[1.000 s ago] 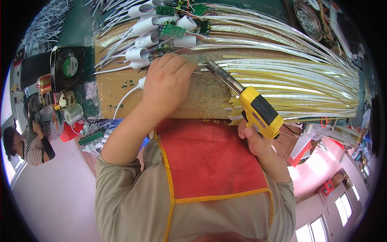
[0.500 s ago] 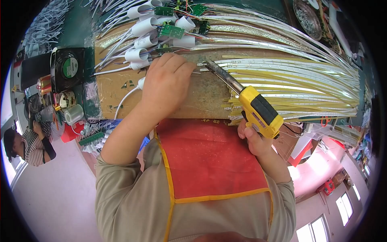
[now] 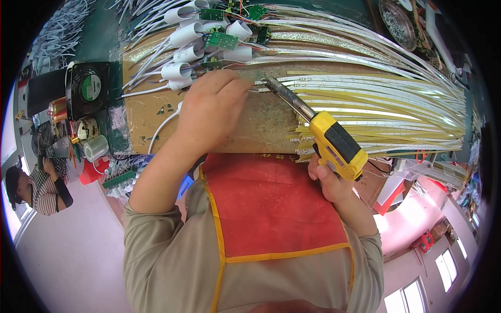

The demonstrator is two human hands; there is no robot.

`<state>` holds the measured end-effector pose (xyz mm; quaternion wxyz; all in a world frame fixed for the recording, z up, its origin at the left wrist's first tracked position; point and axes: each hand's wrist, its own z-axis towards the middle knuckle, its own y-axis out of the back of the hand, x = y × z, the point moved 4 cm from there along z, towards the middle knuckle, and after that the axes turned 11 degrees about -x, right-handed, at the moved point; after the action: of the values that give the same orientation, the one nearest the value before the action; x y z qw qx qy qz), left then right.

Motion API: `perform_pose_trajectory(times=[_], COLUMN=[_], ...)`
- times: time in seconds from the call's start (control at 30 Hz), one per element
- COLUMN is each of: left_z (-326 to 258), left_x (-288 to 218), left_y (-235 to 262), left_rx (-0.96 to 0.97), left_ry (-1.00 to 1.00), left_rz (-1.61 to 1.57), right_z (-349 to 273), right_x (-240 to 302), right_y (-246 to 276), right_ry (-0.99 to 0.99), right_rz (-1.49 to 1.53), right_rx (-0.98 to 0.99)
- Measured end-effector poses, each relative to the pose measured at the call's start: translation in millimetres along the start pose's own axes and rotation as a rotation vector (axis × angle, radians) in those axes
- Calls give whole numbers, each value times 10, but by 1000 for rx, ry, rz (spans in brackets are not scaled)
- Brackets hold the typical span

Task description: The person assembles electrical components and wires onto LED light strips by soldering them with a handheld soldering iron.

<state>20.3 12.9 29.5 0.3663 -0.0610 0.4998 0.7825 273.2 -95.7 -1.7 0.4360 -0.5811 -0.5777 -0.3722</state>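
The right hand (image 3: 332,182) grasps a yellow-and-black soldering gun (image 3: 338,145), its fingers closed around the handle. The long metal barrel slants up and to the left, so that its dark tip sits right by the ends of the uppermost strips in a fan of narrow white and yellow strips (image 3: 386,101); whether the tip touches them is hard to tell. The left hand (image 3: 211,109) is over the brown board (image 3: 266,130) on the green counter (image 3: 107,34), back upward and slightly blurred, with its fingers bent toward the tip. What these fingers grip, if anything, cannot be told, since the hand covers it; a white cable (image 3: 163,128) curves up to its wrist side, and a thin wire shows just beyond the fingertips. Past the left hand lie white cylindrical housings (image 3: 187,34) with cables and green circuit boards (image 3: 223,40). A black square fan (image 3: 88,87) stands left of the board, with a clear spool (image 3: 95,148) near it, and a metal dish (image 3: 397,25) rests at the far right.
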Motion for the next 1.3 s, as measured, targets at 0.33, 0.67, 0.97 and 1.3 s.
perform_pose_trajectory(times=[0.33, 0.67, 0.97, 1.3], left_z=[22, 44, 41, 50], left_x=[-22, 10, -2, -16], left_y=[-33, -85, -118, -128], left_rx=[20, 23, 48, 67], left_ry=[-42, -82, -77, -62], left_rz=[81, 145, 172, 169], right_z=[18, 25, 33, 37], right_x=[-13, -6, -17, -46], right_y=[-1, -1, -4, -4], right_ry=[21, 41, 76, 41], right_rz=[-23, -63, -74, -83], right_rx=[12, -9, -35, -25])
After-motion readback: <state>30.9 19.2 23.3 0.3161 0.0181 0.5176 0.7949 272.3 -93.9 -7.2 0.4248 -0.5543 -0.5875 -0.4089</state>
